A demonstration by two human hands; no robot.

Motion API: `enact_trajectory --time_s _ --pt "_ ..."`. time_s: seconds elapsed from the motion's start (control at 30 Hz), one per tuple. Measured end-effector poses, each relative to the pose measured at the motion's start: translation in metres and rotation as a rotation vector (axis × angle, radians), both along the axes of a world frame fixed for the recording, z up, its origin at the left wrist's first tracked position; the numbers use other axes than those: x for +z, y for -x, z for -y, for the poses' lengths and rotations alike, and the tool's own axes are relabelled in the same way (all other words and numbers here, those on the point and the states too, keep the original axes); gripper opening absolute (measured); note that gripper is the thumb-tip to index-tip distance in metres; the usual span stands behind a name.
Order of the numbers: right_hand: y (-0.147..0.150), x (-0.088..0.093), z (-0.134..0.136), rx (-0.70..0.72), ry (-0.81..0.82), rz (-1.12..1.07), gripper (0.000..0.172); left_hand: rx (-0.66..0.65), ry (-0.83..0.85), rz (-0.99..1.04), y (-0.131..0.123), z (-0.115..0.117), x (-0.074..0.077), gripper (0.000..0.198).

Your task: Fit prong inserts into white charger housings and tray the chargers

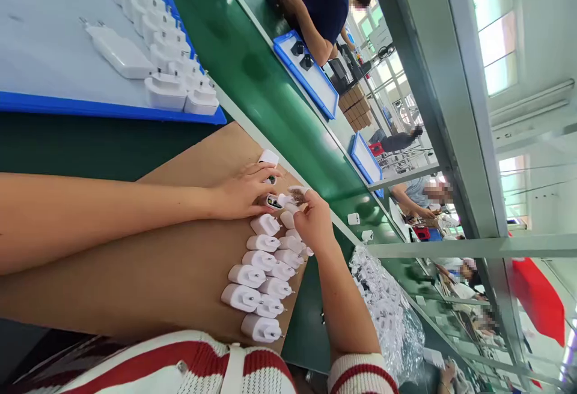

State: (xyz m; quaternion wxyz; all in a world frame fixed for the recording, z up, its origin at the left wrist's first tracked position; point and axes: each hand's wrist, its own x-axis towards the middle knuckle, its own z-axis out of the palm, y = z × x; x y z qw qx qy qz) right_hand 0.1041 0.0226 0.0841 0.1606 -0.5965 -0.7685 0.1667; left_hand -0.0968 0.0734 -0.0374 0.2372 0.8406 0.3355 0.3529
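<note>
My left hand (243, 193) reaches in from the left and rests on a brown cardboard sheet (180, 262). Its fingers are closed round a small white charger part (274, 202) with a dark opening. My right hand (313, 220) comes up from below, its fingertips in white cots, pinching a small brownish piece (298, 194) against that part. Just below the hands, two rows of white charger plugs (264, 274) lie on the cardboard. One more white charger (269, 157) lies beyond my left fingers.
A blue tray (112, 109) at top left holds several white chargers (166, 63). A green conveyor belt (265, 93) runs diagonally, carrying blue trays (315, 90) and loose white pieces (354, 218). A co-worker's arm (311, 27) rests across it. A clear plastic bag (387, 304) lies right of my forearm.
</note>
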Motion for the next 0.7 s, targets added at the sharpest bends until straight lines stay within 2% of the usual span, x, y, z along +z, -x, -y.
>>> enact_trajectory --time_s 0.13,0.23,0.57,0.7 --pt "0.008 0.003 -0.004 0.047 -0.047 0.296 0.046 0.017 0.050 -0.059 -0.001 -0.002 -0.001 0.031" --pt "0.013 0.000 -0.006 0.103 -0.070 0.406 0.046 0.024 0.049 -0.060 -0.001 -0.002 0.000 0.026" --pt "0.017 -0.008 -0.012 0.218 -0.128 0.550 0.037 0.011 0.101 -0.035 0.000 -0.002 0.005 0.022" --pt "0.015 -0.005 -0.012 0.186 -0.106 0.585 0.029 0.008 0.121 -0.047 0.000 -0.003 0.006 0.024"
